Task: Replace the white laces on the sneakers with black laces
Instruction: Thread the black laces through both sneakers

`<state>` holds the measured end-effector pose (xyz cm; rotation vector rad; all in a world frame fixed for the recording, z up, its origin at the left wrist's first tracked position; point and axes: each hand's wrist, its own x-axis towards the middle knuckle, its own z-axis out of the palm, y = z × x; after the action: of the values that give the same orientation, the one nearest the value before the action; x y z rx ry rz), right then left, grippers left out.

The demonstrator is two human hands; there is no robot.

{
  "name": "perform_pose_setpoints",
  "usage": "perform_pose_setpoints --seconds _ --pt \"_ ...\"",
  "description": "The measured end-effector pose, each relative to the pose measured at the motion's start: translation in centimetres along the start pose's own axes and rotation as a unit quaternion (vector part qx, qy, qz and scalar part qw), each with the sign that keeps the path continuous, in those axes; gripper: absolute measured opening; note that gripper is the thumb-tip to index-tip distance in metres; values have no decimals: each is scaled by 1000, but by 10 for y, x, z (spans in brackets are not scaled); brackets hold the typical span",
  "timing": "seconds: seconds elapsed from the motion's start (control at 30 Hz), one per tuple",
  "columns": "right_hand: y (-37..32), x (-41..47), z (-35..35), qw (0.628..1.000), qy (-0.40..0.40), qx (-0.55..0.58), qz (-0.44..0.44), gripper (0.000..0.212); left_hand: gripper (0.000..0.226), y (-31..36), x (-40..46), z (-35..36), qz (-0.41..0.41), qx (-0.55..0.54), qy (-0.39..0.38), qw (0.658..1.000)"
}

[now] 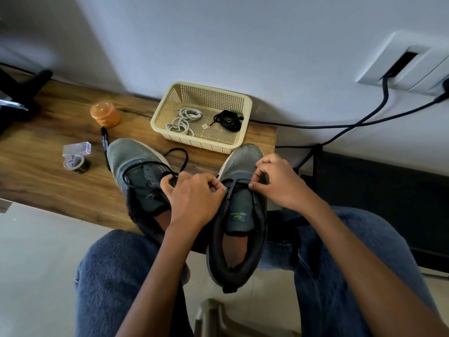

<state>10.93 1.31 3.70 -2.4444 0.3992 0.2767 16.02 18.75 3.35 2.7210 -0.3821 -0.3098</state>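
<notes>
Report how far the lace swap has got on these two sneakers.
Done: white laces are off and lie coiled in the basket. The left sneaker already carries a black lace.
In hand: left hand and right hand pinch a black lace at the right sneaker.
Left: most of that lacing, then tying.

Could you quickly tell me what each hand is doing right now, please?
Left hand: pinching the black lace at the right sneaker.
Right hand: fingers curled, pinching the same lace.

Wood-grain table (pixel 60 132), perforated, seemingly plastic basket (pixel 245 103).
</notes>
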Motion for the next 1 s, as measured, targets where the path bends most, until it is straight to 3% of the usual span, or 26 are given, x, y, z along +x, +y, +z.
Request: perform_pose_setpoints --seconds 0.27,0.47,0.67,0.73,0.83,1.0 --pt "0 1 1 999 8 45 0 11 21 -8 1 1 35 26 66 997" --pt "-1 2 1 998 15 57 2 8 26 -12 0 2 52 93 25 994" --pt "-6 2 1 998 56 39 -5 12 19 -2 0 -5 35 -81 85 993" --pt "-14 1 0 994 67 64 -49 17 19 5 0 -5 41 -152 109 981" --pt "-28 -2 6 985 21 128 -114 30 19 7 1 -7 57 -226 105 967" --pt "-37 -2 10 967 88 211 -116 6 33 3 4 -10 79 -314 89 942"
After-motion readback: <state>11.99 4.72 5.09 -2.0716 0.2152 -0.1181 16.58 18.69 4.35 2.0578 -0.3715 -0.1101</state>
